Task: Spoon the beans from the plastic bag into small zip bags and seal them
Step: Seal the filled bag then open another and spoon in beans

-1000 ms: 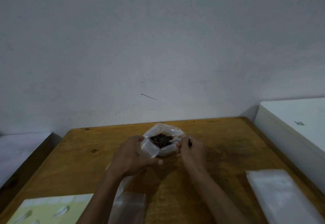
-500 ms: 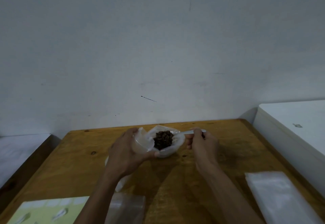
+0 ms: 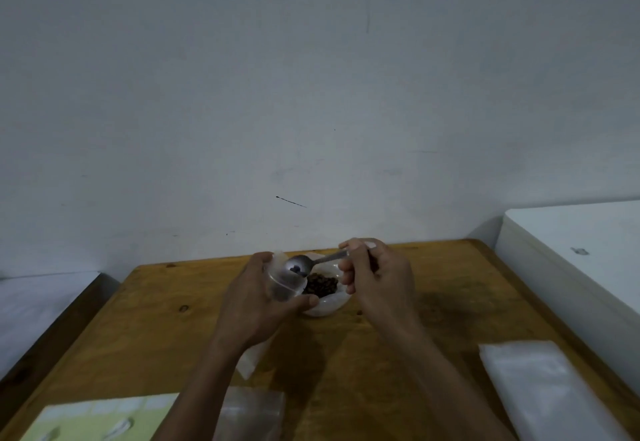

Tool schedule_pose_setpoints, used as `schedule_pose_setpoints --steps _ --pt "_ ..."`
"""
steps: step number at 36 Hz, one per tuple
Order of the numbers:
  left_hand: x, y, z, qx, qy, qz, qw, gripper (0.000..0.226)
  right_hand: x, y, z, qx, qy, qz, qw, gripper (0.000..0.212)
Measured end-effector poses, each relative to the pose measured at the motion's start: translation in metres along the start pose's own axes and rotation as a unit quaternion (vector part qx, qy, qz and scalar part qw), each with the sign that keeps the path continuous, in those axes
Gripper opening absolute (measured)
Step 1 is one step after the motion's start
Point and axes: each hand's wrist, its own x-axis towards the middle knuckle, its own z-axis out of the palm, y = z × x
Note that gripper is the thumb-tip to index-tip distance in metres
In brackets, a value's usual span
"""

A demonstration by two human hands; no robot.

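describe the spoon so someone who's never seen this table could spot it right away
On the wooden table, look at the far middle, where two hands meet over an open plastic bag of beans. The spoon is pinched in the right hand; it is the only metal thing there.

Spoon handle partly hidden inside right hand. Small bag half covered by left hand. Green sheet and clear packs cut off at bottom edge. Spoon's load too blurry to tell.
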Motion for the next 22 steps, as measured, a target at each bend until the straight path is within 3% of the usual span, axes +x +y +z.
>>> schedule_pose_setpoints --steps 9,14,17,22 --pt "-0.002 -0.005 -0.005 -0.016 0.017 0.0 1.0 0.109 -0.001 0.008 -0.018 -0.033 0.075 -0.041 0.996 0.024" --pt "0.0 -0.005 -0.004 0.035 0.025 0.017 0.999 0.108 -0.003 0.031 -0.007 -0.168 0.02 -0.037 0.985 0.019" --pt "0.0 -0.003 -0.002 0.068 0.018 0.02 0.997 0.108 -0.009 0.049 0.005 -0.174 0.008 0.029 0.984 0.021" --pt "0.003 -0.009 0.005 0.099 -0.003 0.025 0.995 0.106 -0.015 0.064 0.02 -0.037 0.063 0.195 0.978 0.028"
